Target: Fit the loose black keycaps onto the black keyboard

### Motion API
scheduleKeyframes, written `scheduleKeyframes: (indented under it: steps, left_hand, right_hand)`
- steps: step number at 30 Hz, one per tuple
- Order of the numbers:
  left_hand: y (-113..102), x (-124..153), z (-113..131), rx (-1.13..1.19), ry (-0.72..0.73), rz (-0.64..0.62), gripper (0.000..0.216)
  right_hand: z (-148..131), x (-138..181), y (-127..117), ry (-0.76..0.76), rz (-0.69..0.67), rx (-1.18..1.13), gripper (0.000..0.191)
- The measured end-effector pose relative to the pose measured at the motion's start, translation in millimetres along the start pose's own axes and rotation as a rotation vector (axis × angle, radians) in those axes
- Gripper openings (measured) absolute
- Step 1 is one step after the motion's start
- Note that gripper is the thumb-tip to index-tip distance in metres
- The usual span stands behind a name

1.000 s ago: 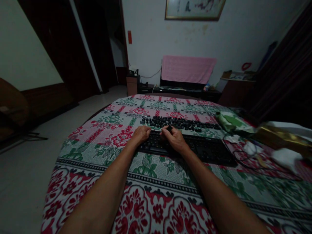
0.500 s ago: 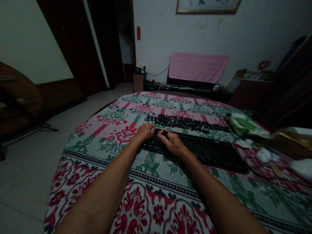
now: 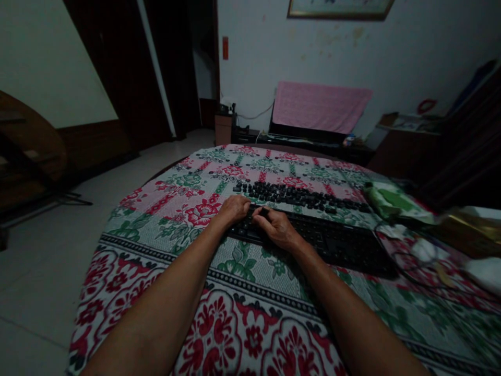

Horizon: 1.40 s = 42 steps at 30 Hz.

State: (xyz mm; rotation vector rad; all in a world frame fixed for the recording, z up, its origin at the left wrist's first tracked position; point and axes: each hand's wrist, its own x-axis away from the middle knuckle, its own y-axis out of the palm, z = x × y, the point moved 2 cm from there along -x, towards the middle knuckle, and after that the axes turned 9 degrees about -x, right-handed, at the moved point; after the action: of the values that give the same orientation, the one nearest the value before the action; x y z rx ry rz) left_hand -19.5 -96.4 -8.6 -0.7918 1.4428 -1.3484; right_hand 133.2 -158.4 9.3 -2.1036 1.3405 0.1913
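Observation:
A black keyboard lies across a table covered with a red and green flowered cloth. Behind it, loose black keycaps are laid out in rows on the cloth. My left hand rests with curled fingers on the keyboard's left end. Close beside it, my right hand pinches a small black keycap between thumb and fingers, pressed down over the keyboard's left part.
A folded green and white cloth lies at the right, with a black cable, white objects and a gold-coloured packet beyond. A pink cloth covers a set on a low stand by the far wall. Bare floor lies to the left.
My right hand has come down from a raised pinch with the keycap onto the keyboard's left part. The view has shifted a little to the left. My left hand has stayed put.

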Motion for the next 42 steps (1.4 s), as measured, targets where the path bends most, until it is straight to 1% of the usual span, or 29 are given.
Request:
scheduleKeyframes:
  steps: [3, 8, 15, 17, 22, 27, 29, 31, 33, 35, 37, 39, 42]
  left_hand:
    - [1, 0, 0, 0.006, 0.001, 0.001, 0.035]
    - [1, 0, 0, 0.013, -0.001, 0.013, 0.035]
    - [1, -1, -1, 0.03, -0.001, 0.003, 0.033]
    - [1, -1, -1, 0.03, 0.005, -0.002, 0.033]
    - [0, 0, 0, 0.016, 0.013, 0.017, 0.034]
    - [-1, 2, 1, 0.05, 0.004, 0.014, 0.033]
    - [-1, 2, 1, 0.072, -0.001, 0.017, 0.033]
    - [-3, 2, 0, 0.105, -0.01, 0.059, 0.033]
    - [-7, 2, 0, 0.164, -0.015, 0.139, 0.033]
    - [-13, 3, 3, 0.279, -0.02, 0.181, 0.033]
    - [-18, 3, 8, 0.446, -0.004, 0.118, 0.032]
    - [-21, 4, 16, 0.608, 0.033, 0.005, 0.032]
    - [-20, 5, 26, 0.77, 0.095, -0.109, 0.033]
  right_hand:
    - [0, 0, 0, 0.003, -0.006, -0.01, 0.023]
    - [-2, 1, 2, -0.026, -0.055, 0.027, 0.021]
    - [-3, -1, 4, -0.067, -0.065, 0.087, 0.02]
    - [-2, -2, 6, -0.069, -0.043, 0.08, 0.02]
    - [8, -1, 8, 0.018, 0.076, -0.035, 0.022]
    - [16, 0, 3, 0.143, 0.251, -0.248, 0.025]
    - [16, -1, 1, 0.189, 0.291, -0.319, 0.026]
    - [16, -1, -1, 0.229, 0.335, -0.379, 0.027]
    - [18, -2, -3, 0.267, 0.414, -0.436, 0.029]
    - [21, -2, -6, 0.302, 0.5, -0.488, 0.031]
    - [24, -1, -9, 0.334, 0.576, -0.543, 0.031]
    - [28, -1, -11, 0.352, 0.629, -0.585, 0.031]
    - [30, -2, -12, 0.348, 0.639, -0.61, 0.031]
